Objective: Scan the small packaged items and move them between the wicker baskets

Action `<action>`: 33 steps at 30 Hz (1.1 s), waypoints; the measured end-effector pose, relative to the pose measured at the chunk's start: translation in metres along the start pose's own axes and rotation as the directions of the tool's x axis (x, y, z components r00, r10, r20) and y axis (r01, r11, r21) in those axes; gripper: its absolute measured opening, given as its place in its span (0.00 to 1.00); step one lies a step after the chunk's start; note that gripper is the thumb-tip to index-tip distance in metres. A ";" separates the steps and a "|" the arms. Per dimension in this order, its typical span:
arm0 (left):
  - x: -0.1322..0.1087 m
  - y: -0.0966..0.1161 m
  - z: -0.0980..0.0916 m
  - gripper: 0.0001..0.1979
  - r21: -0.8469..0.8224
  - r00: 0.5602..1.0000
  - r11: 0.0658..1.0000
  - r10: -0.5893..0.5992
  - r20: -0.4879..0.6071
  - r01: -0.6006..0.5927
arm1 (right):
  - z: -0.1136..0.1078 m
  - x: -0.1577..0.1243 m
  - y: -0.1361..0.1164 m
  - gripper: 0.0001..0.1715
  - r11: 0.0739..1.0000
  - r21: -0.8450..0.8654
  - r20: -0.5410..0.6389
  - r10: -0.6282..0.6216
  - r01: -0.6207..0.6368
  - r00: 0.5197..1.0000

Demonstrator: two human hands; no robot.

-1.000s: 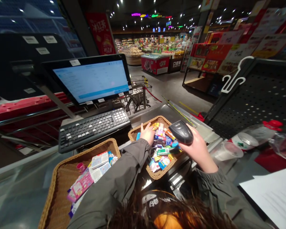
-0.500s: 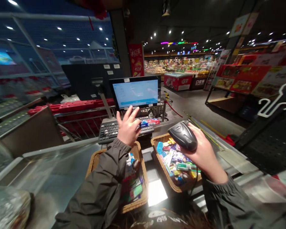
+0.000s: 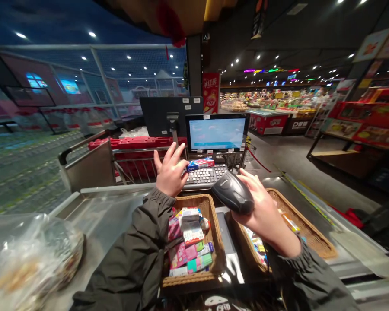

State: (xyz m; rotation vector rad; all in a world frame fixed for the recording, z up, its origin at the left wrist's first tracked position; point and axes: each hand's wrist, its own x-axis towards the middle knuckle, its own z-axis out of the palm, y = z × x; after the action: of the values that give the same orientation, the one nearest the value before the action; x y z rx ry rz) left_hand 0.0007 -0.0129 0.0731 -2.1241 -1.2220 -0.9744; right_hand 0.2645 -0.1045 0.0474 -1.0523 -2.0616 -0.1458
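Observation:
My left hand (image 3: 171,172) pinches one end of a slim blue, red and white box (image 3: 201,164) between thumb and finger, its other fingers spread. The box is held above the keyboard (image 3: 207,175). A black handheld barcode scanner (image 3: 232,192) is in my right hand (image 3: 262,211), its head tilted toward the left. Beneath my left forearm stands a wicker basket (image 3: 218,242) with several small boxes and packets. Another wicker basket (image 3: 317,239), also with small packets, is partly hidden behind my right hand and wrist.
Behind the keyboard stands a lit monitor (image 3: 217,134), and a second screen (image 3: 164,114) faces away. A clear plastic bag (image 3: 29,255) lies on the metal counter (image 3: 106,207) at left. A shopping cart (image 3: 139,166) stands beyond the counter.
The view has swung left, so the monitor and baskets appear farther right. Both hands have moved left relative to the monitor and baskets, still holding the box and the scanner.

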 end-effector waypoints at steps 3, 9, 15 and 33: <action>-0.003 -0.005 -0.002 0.04 -0.001 1.000 1.000 -0.005 -0.006 0.005 | 0.003 0.000 -0.005 0.28 1.000 0.007 0.017 -0.002 0.001 1.000; -0.005 -0.009 0.000 0.03 -0.019 1.000 1.000 -0.006 -0.016 0.006 | 0.005 -0.002 -0.010 0.29 1.000 -0.003 0.025 0.026 -0.026 0.999; -0.005 -0.011 0.002 0.04 -0.036 1.000 0.999 -0.006 -0.013 0.005 | 0.004 -0.005 -0.013 0.31 0.999 -0.022 0.018 0.036 -0.036 0.999; -0.041 -0.019 0.013 0.04 -0.050 0.990 0.998 -0.029 0.138 0.036 | 0.026 -0.008 -0.005 0.29 0.995 0.021 0.044 0.096 -0.097 0.994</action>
State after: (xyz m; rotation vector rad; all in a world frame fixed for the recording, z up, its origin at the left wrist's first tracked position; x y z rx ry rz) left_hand -0.0261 -0.0162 0.0343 -2.2508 -1.3137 -0.8957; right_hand 0.2477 -0.1018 0.0255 -1.1473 -2.0415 -0.0506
